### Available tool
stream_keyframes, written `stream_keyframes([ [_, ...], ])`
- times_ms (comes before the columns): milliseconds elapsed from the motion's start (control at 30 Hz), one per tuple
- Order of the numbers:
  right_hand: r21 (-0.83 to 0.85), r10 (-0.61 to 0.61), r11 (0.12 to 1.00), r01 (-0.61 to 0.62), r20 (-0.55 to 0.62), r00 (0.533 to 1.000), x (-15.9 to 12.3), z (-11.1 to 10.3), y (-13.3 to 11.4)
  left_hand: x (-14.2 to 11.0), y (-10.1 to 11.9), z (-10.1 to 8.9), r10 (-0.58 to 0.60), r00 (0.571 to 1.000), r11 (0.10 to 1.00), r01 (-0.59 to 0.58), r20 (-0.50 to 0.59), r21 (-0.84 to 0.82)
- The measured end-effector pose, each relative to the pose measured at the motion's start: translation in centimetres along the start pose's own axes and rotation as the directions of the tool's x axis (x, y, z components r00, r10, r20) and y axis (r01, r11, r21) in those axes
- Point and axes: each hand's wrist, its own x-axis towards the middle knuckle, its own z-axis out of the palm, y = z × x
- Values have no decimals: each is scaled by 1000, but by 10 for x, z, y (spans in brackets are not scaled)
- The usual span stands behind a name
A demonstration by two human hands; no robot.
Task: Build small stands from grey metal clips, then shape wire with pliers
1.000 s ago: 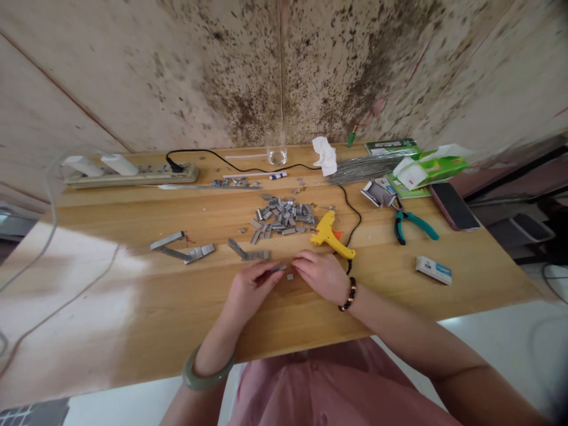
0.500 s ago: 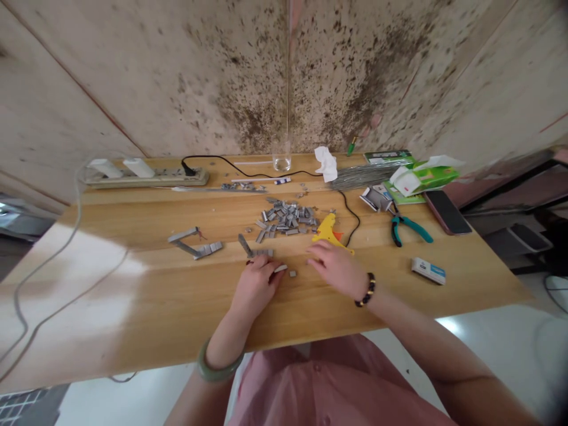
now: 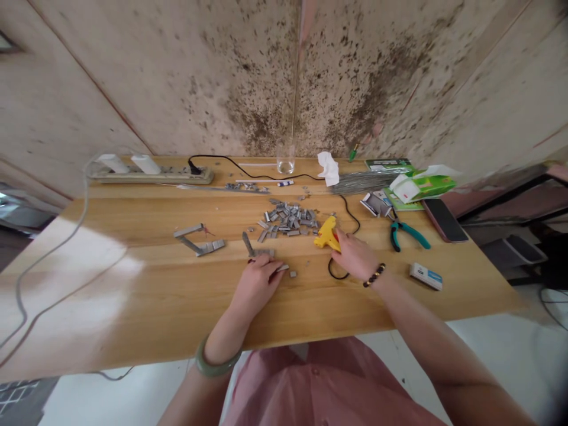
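Note:
My right hand (image 3: 357,258) is closed around the handle of a yellow glue gun (image 3: 327,235), whose nozzle end points away from me. Between the fingertips of my left hand (image 3: 257,278) is a small flat grey piece (image 3: 283,268), held low over the table. A tiny grey block (image 3: 293,274) lies just right of it. Right behind my left hand stands an angled grey strip assembly (image 3: 247,242), partly hidden by my fingers. Further left sits another bent assembly of grey pieces (image 3: 208,247). A heap of loose grey pieces (image 3: 290,219) lies beyond my hands.
Teal-handled pliers (image 3: 410,235), a small box (image 3: 426,276), an open box (image 3: 376,204) and a phone (image 3: 445,220) lie on the right. Behind are thin wires (image 3: 368,181), a tissue pack (image 3: 426,184), a glass (image 3: 286,165) and a power strip (image 3: 171,176). The glue gun's black cord loops beside my right hand.
My right hand has moved right and taken hold of the glue gun, turning it slightly. My left hand keeps its place with the small grey piece.

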Motion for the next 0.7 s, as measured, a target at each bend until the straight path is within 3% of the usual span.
stream_keyframes([
  [167,46,-5,999,8,-61,998,3,0,13,-1,-3,-1,-20,1000,987,17,-16,-161],
  [300,180,-62,977,111,-257,964,0,0,19,-1,-1,-2,-118,993,964,110,-16,-240],
  [367,315,-156,909,272,-346,925,-2,5,16,-1,0,-2,-159,987,960,150,-20,-236],
  [467,464,-330,737,491,-387,861,-7,18,9,-2,2,-1,-216,976,952,205,-23,-226],
  [600,527,-479,609,592,-350,805,-13,31,2,-1,2,0,-272,960,949,257,-65,-182],
  [700,569,-507,546,614,-359,784,-15,29,0,0,2,-1,-276,955,954,258,-111,-154],
])
